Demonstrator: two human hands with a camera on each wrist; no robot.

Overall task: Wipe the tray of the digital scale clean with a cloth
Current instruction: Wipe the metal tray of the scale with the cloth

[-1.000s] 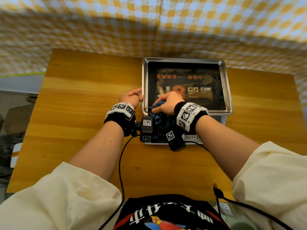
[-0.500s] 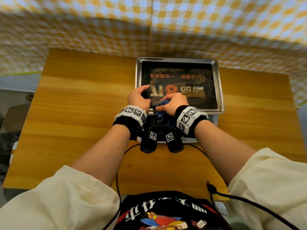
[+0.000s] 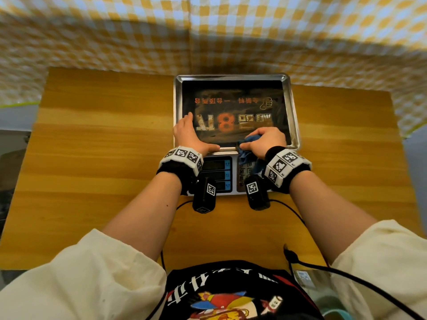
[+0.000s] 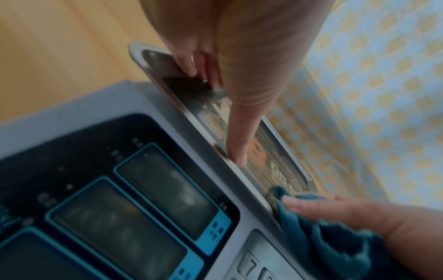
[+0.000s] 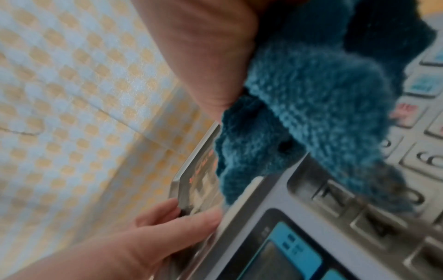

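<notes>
The steel tray [image 3: 292, 107] sits on a digital scale and has a dark printed sheet in its bottom. My left hand [image 3: 188, 132] lies flat on the tray's near left corner, fingers straight and thumb along the near rim. In the left wrist view its fingertips [image 4: 191, 70] touch the tray floor. My right hand [image 3: 265, 139] grips a bunched blue cloth [image 3: 248, 146] and presses it onto the tray's near right part. The cloth [image 5: 299, 94] hangs over the near rim onto the keypad. The right hand's fingers are hidden under the hand.
The scale's blue-framed displays [image 3: 217, 174] and keypad [image 5: 419, 161] face me below the tray. The scale stands on a wooden table [image 3: 104, 158], against a yellow checked curtain [image 3: 138, 31]. Black cables [image 3: 293, 213] trail from both wrists towards my body.
My right hand has slid the cloth to the right along the tray's near edge. My left hand has moved from the tray's left rim onto its near left corner and flattened.
</notes>
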